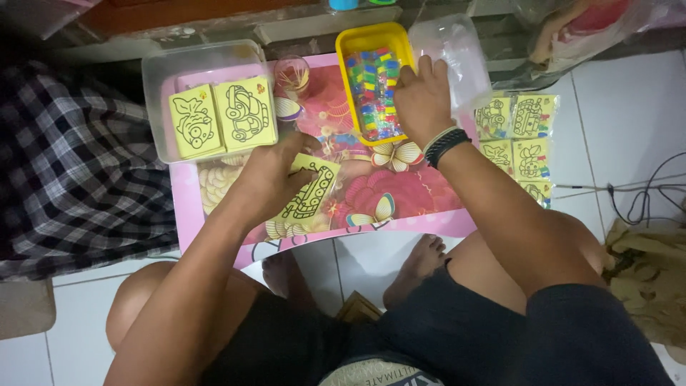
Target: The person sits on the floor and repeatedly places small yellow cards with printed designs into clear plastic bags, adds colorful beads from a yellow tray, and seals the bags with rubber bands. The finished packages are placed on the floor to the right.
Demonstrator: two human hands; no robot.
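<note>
**Hands on a yellow card and a tray of coloured tubes**

The left hand (268, 175) lies on a yellow card (311, 193) printed with a black outline drawing. The fingers are curled over its upper left part and press it flat on the pink desk (400, 193); whether they pinch the edge cannot be told. The card sits tilted near the front middle of the desk.

The right hand (421, 100) reaches to the yellow tray (371, 36) at the back of the desk. Its fingers are bent down at the tray's right side, among or on the small coloured tubes (371, 93) that fill it. Whether it grips one cannot be told. A dark band and a pale band circle the wrist.

Left of the tray stands a small clear cup (291, 75). Further left, a clear box (204, 61) holds two more yellow cards (221, 118), side by side. A clear lid (457, 46) lies just right of the tray, partly under the right hand. On the tiled floor (622, 121) to the right lie packed cards (518, 139) in clear wrappers. A checked cloth (71, 164) lies at the left, and cables (643, 193) at the far right.
</note>
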